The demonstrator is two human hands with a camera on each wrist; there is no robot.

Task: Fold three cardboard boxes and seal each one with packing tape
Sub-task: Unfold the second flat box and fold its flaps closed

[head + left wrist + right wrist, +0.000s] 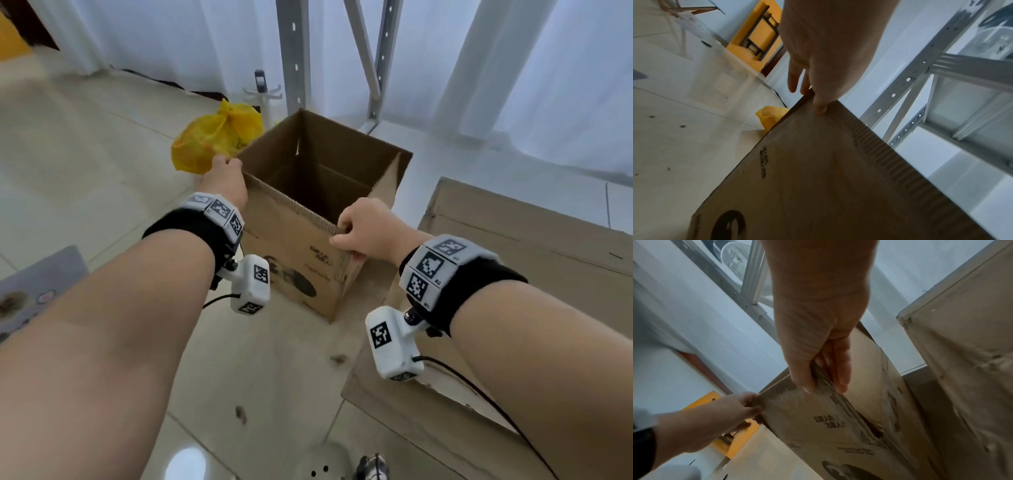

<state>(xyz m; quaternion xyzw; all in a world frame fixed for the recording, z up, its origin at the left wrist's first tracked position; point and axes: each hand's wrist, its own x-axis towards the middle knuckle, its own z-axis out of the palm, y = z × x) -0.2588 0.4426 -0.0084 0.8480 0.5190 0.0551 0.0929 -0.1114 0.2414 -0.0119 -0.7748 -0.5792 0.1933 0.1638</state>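
Pale glossy tiles make up the floor, and on it stands the open cardboard box, squared up into a tube with its top rim bare and printed marks on the near wall. A large flattened cardboard sheet lies just beside the box on the right, and a metal rack rises behind it against white curtains. A yellow plastic bag sits on the floor behind the box's left corner.

The risk from here, as I judge it, is the box racking back into a flat diamond: it is held only at two points of one rim, so an uneven pull could skew it or crease the wall. It could also slide on the slick tiles if pushed sideways. No tape is visible, so sealing looks some way off.

Both forearms reach forward and down. The left hand grips the near-left top corner, thumb pressed on the outer face and fingers over the edge. The right hand pinches the near rim close to the right corner, thumb on one face of the wall and curled fingers on the other.
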